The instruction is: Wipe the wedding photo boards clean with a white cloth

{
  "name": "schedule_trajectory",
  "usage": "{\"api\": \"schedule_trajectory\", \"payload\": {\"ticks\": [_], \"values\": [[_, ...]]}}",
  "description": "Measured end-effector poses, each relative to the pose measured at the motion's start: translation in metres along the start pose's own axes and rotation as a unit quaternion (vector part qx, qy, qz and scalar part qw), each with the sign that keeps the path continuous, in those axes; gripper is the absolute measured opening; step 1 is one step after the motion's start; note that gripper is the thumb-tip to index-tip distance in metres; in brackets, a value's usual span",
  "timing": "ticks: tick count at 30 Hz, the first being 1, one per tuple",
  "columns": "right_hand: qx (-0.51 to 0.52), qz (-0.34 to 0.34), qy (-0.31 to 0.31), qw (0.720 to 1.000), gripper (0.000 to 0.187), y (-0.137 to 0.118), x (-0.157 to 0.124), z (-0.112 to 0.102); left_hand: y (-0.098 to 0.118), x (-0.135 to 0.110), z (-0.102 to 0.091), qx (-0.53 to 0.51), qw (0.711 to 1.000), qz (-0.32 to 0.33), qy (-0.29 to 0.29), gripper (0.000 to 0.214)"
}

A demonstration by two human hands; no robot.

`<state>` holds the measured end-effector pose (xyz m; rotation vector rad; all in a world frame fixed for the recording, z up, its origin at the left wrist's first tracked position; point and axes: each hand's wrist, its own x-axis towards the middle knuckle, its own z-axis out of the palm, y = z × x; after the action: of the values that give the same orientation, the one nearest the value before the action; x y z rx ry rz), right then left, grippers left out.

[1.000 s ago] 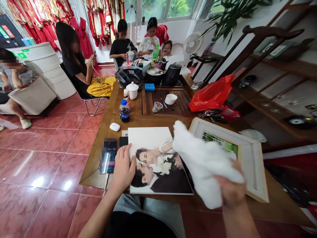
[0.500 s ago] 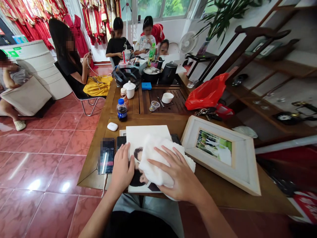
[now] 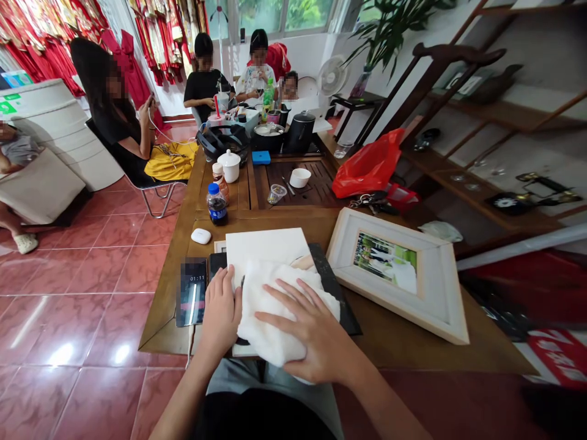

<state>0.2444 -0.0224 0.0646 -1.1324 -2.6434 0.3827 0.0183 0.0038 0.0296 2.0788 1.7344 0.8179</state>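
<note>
The photo print (image 3: 268, 245) lies flat at the table's (image 3: 403, 342) near edge, long axis pointing away, largely hidden by the white cloth (image 3: 263, 305) under the spread right hand (image 3: 314, 336), while the left hand (image 3: 221, 313) lies flat on its left edge.

Wedding photo shop, red gowns (image 3: 27, 36) hanging, framed portrait (image 3: 398, 272), tea table (image 3: 293, 183)

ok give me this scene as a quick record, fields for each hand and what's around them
left hand: flat on the photo's left edge, beside the cloth
right hand: fingers spread, pressing on the cloth
cloth: white, bunched, covers the lower photo
photo: lies flat at the table's near edge
right of photo: frame, lying face up
left of photo: phone, screen lit; earbud case beyond it
farther back: bottle, red bag
</note>
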Motion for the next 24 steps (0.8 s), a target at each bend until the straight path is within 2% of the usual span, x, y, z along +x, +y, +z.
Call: {"api": "schedule_trajectory", "payload": {"ticks": [8,12,16,21,24], "values": [[-0.038,0.070,0.066,0.995,0.073,0.032,-0.014,-0.009,0.005,0.000,-0.006,0.021,0.999,-0.002,-0.036,0.050],[-0.045,0.081,0.090,0.992,0.069,0.040,-0.016,-0.012,0.005,-0.002,-0.006,0.037,0.999,-0.001,-0.040,0.048],[-0.036,0.055,0.076,0.995,0.074,0.028,-0.014,-0.010,0.007,-0.002,-0.005,0.045,0.999,0.000,-0.030,0.048],[-0.011,0.003,0.023,1.000,0.086,0.001,-0.010,-0.003,0.007,-0.001,-0.004,0.049,0.999,0.006,-0.015,0.047],[-0.004,-0.009,0.007,1.000,0.088,-0.004,-0.009,0.000,0.007,-0.001,-0.004,0.045,0.999,0.008,-0.014,0.047]]}}
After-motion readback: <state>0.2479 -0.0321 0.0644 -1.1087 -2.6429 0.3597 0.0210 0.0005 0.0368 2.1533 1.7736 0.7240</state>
